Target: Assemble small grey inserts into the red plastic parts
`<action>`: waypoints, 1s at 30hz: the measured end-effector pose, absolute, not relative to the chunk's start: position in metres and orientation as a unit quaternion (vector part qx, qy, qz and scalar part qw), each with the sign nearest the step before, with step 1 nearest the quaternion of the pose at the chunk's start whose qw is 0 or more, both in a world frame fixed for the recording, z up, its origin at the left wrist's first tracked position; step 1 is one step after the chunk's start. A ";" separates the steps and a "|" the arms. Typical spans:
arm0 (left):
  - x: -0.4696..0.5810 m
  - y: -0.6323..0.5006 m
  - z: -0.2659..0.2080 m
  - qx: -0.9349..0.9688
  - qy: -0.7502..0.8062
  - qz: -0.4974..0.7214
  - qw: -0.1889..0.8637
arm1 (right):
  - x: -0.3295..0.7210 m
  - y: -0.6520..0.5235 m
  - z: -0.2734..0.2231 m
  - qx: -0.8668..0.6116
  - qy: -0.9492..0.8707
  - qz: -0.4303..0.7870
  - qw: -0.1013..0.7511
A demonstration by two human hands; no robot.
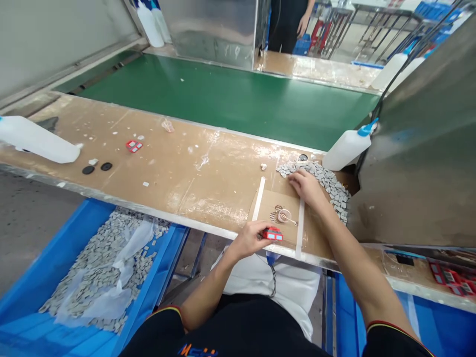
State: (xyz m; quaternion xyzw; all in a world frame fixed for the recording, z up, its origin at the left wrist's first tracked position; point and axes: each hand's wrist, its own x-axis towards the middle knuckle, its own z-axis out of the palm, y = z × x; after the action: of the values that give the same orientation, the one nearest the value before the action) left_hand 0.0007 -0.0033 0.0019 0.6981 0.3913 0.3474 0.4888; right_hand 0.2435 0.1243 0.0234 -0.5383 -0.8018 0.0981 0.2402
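Observation:
My left hand [250, 241] is closed round a small red toy vehicle piece [273, 234] with pale blue window-like patches, at the table's front edge. My right hand [307, 187] reaches to the near left edge of a pile of small flat grey pieces [336, 191]. Its fingers are curled with the tips close together; whatever is between them is too small to make out. Between the hands, a little round pot [284, 215] with a thin stick across it sits on a cardboard sheet [271, 201] held by white tape strips.
A white squeeze bottle [347, 149] stands behind the pile; another bottle [40, 141] lies at the left. Another red piece [134, 146] and black discs [88, 170] lie on the table. Beyond runs a green belt [223, 96]. A blue bin [87, 218] holds grey pieces. A person [288, 25] stands opposite.

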 end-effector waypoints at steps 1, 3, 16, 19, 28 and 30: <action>0.001 -0.004 0.003 0.696 0.394 0.346 0.490 | 0.243 0.136 0.021 -0.542 -0.811 0.083 0.203; 0.001 -0.005 0.004 0.694 0.398 0.342 0.492 | 0.240 0.150 0.017 -0.547 -0.818 0.059 0.167; -0.003 -0.002 -0.009 0.633 0.336 0.365 0.594 | 0.255 0.098 0.037 -0.574 -0.771 0.064 0.269; -0.002 -0.002 -0.008 0.587 0.329 0.362 0.645 | 0.246 0.038 0.053 -0.553 -0.717 0.195 0.378; -0.003 0.000 -0.010 0.586 0.310 0.347 0.663 | 0.191 -0.040 0.045 -0.539 -0.631 0.406 0.383; -0.003 0.000 -0.012 0.597 0.303 0.348 0.656 | 0.192 -0.036 0.041 -0.535 -0.651 0.389 0.373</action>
State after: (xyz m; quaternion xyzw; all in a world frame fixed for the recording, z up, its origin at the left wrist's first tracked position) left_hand -0.0029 0.0003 -0.0116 0.5970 0.3027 0.3480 0.6564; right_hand 0.1918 -0.0364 0.0409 -0.5353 -0.6507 0.3886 0.3727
